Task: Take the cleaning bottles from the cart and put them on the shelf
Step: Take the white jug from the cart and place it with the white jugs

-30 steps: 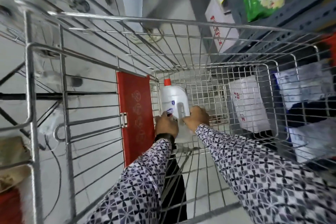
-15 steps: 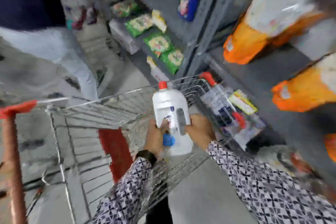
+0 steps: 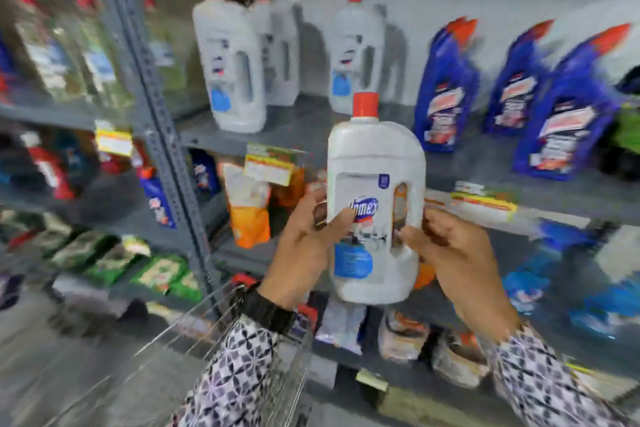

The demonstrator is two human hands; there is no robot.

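Observation:
A white cleaning bottle (image 3: 375,184) with a red cap and a blue label is held upright in front of the grey metal shelf (image 3: 304,128). My left hand (image 3: 304,246) grips its left side and my right hand (image 3: 457,260) grips its right side by the handle. On the shelf behind stand three matching white bottles (image 3: 230,66), the nearest at the shelf's front left. The wire cart (image 3: 221,333) shows only as its rim at the bottom centre, below my left wrist.
Blue bottles with red caps (image 3: 446,90) fill the right half of the same shelf. A grey perforated upright (image 3: 156,107) divides the shelving on the left. Lower shelves carry orange pouches (image 3: 249,211) and green packets (image 3: 159,270). Yellow price tags hang on shelf edges.
Both hands lifted the white bottle out of the cart and up to shelf height. The view swung from the cart to face the shelf.

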